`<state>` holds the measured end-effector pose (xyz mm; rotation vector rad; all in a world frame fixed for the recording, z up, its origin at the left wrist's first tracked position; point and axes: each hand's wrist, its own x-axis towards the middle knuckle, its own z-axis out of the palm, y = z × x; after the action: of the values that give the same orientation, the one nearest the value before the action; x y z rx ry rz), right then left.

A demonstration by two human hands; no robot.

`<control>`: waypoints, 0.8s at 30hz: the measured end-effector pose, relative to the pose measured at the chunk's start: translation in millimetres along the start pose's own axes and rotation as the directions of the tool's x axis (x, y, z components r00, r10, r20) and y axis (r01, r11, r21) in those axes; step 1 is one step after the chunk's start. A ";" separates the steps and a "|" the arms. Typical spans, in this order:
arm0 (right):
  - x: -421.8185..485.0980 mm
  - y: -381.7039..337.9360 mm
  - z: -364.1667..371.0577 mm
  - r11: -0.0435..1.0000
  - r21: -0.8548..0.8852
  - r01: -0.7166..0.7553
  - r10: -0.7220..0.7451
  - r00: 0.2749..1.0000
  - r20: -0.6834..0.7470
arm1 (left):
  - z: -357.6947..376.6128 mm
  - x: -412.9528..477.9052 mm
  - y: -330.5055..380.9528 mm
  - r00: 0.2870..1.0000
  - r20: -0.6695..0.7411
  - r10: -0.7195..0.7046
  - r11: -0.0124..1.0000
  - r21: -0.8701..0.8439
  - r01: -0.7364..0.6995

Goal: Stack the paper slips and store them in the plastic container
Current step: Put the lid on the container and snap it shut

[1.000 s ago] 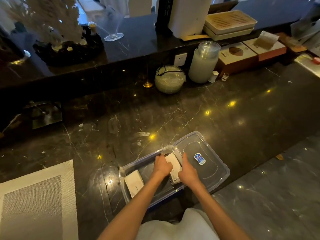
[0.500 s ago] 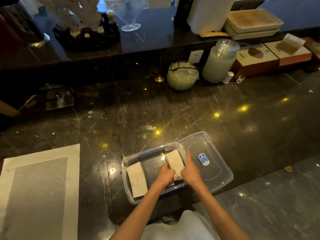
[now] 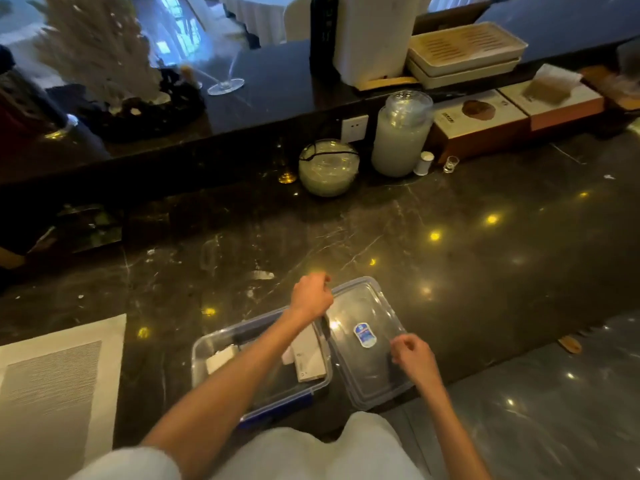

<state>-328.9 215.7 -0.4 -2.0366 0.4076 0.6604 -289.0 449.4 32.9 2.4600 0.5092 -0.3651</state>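
A clear plastic container (image 3: 201,351) with a blue latch sits at the counter's near edge. Inside it lie two stacks of paper slips: one stack (image 3: 311,358) against the right wall, a smaller stack (image 3: 220,358) at the left. My left forearm crosses over the container. The clear lid (image 3: 363,306), with a blue sticker, lies flat just right of it. My left hand (image 3: 310,296) curls its fingers at the lid's far left corner. My right hand (image 3: 412,355) curls its fingers on the lid's right edge.
A woven placemat (image 3: 52,393) lies at the near left. At the back stand a glass bowl (image 3: 329,168), a tall frosted jar (image 3: 401,136), a shot glass (image 3: 451,164) and brown boxes (image 3: 485,126). The counter drops off to the floor at the right.
Both hands have left the right stack of slips inside the container. The left hand moved up to the lid's far corner, the right hand out to the lid's right edge.
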 end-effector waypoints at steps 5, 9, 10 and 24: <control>-3.3 65.2 -19.4 0.978 -0.099 -0.183 0.184 0.983 -0.001 | 21.4 28.5 22.6 0.977 0.205 -0.052 0.972 0.233 0.003; -24.8 97.4 -9.6 0.975 -0.008 -0.223 0.223 0.971 0.086 | 36.7 34.8 21.1 0.953 0.266 -0.143 0.945 0.324 0.052; -30.2 99.9 -7.0 0.972 0.033 -0.231 0.225 0.966 0.124 | 39.2 35.0 21.1 0.955 0.263 -0.136 0.942 0.333 0.042; -33.5 78.3 -11.0 0.672 0.588 -0.450 0.391 0.890 0.234 | 18.1 25.2 26.8 0.988 0.154 0.023 0.981 0.188 -0.052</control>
<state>-393.5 166.7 -28.7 -1.2573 0.9364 0.7590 -257.5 425.3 22.8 2.5955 0.3783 -0.6055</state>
